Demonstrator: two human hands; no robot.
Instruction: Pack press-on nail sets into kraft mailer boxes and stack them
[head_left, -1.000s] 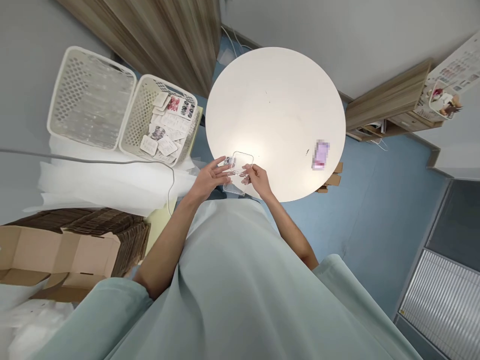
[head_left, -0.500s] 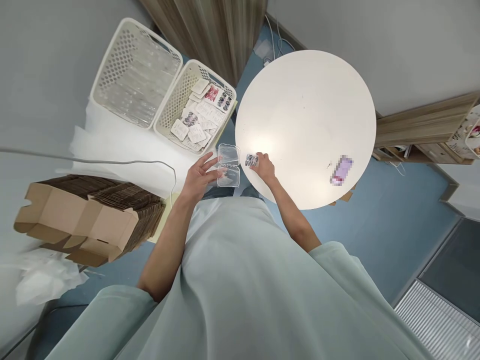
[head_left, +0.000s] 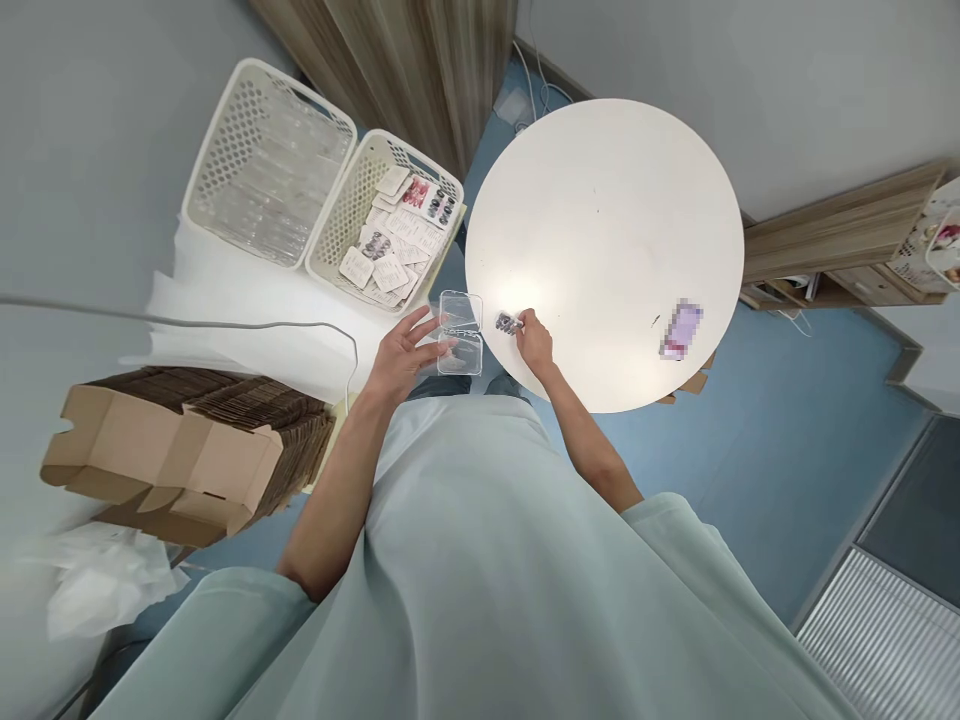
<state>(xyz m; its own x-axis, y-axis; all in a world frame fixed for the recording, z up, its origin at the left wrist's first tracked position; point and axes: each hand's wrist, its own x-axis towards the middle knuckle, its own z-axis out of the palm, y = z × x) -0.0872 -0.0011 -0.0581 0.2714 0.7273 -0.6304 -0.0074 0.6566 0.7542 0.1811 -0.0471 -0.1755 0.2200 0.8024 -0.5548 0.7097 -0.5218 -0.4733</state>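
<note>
My left hand (head_left: pixel 405 355) holds a clear plastic hinged box (head_left: pixel 460 354) by its left side, thumb and fingers gripping it. The box's lid is folded back, so both halves face up. Between the fingertips of my right hand (head_left: pixel 534 343) is a small card of dark, shiny press-on nails (head_left: pixel 508 322), tilted over the near left edge of the round white table (head_left: pixel 615 220). A small gap separates the card from the box.
Left of the table, a white basket (head_left: pixel 319 245) contains many nail cards. Another basket (head_left: pixel 196 190) beside it holds stacked clear boxes. Flattened cardboard boxes (head_left: pixel 161 440) stand at lower left, near a grey cable (head_left: pixel 225 322). A blurred purple item (head_left: pixel 682 330) lies on the table.
The nail card has turned and tilted in my right hand, its nails now seen more at an angle. My left hand still holds the opened box in nearly the same place.
</note>
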